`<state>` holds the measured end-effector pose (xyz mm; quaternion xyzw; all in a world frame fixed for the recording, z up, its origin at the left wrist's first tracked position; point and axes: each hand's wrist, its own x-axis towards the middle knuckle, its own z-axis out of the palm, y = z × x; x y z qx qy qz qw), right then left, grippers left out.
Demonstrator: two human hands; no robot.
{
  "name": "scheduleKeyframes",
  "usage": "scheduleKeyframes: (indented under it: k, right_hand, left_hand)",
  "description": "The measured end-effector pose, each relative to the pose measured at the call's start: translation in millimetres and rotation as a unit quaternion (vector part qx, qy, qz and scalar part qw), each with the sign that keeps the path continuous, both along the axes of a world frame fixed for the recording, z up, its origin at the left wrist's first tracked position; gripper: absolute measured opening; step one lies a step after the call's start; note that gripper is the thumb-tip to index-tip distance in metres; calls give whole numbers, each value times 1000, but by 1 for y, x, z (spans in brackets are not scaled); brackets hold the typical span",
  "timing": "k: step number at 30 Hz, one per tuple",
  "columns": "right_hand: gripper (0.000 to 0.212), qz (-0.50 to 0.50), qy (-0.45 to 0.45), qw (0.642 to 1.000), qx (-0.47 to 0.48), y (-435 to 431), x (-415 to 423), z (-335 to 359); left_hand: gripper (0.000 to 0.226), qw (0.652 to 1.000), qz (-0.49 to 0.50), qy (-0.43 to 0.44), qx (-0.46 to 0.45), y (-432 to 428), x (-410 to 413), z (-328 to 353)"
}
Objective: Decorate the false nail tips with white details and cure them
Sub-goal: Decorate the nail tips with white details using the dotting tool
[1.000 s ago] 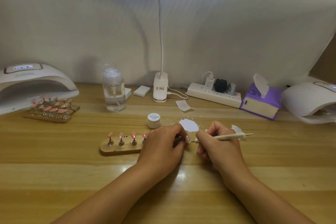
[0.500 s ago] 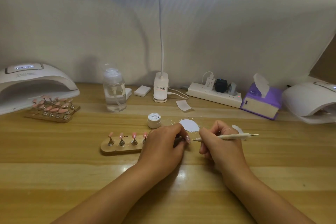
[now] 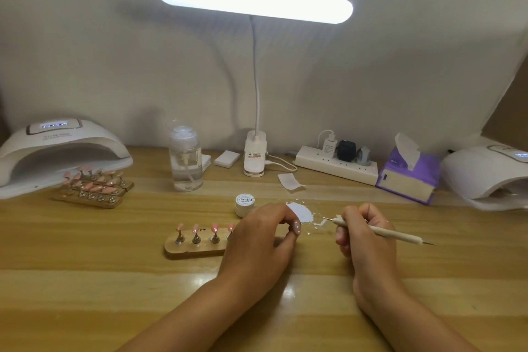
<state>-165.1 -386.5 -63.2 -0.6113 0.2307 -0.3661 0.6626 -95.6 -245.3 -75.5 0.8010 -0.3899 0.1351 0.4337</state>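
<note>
Down on the wooden table (image 3: 85, 280), under a lit desk lamp (image 3: 251, 0). Starting with the right hand (image 3: 363, 234): fingers curled tight round a pale pen (image 3: 397, 234), held low and nearly flat, fine front tip aimed left, just beside the smears at the edge of a white patch (image 3: 300, 211) on the table. Thin needle poking out of the pen's back end, off to the right.

Over to the left hand (image 3: 257, 240): lying on the right end of a wooden holder (image 3: 194, 248), fingers curled, thumb and forefinger tips drawn together (pinching something or nothing, cannot tell; hidden under the hand). Four pink nail tips (image 3: 195, 228) standing upright on metal pegs in a row along the holder's uncovered left part. Small white jar (image 3: 245, 204), lid on, just behind the left hand and near the patch. Hands well apart, not touching.

Further back on the left, a white curing lamp (image 3: 57, 151), with other holders (image 3: 91, 188) of pink tips sitting at its mouth. At far right, a second curing lamp (image 3: 483, 174). Along the wall, a clear pump bottle (image 3: 185, 163), a power strip (image 3: 337, 168) and a purple tissue pack (image 3: 408, 177).
</note>
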Motion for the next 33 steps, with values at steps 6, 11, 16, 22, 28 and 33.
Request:
scheduleKeyframes:
  k: [6,11,16,22,28,33]
  right_hand:
    - [26,23,2,1000,-11,-1,0,-1]
    - [28,38,14,999,-26,0,1,-3]
    - [25,53,37,997,-43,-2,2,-5]
    - [17,66,56,995,-58,-2,2,-6]
    - [22,70,52,994,-63,-2,3,-7]
    - [28,70,48,994,-71,-3,5,-9]
  left_hand:
    - [11,996,-53,61,-33,11,13,34]
    - [8,982,-94,161,43,45,41,71]
    - [9,965,-87,209,134,63,58,65]
    - [12,955,-59,188,221,64,64,51]
    - [11,958,-54,168,228,62,63,45]
    - [23,948,-43,154,277,70,66,50]
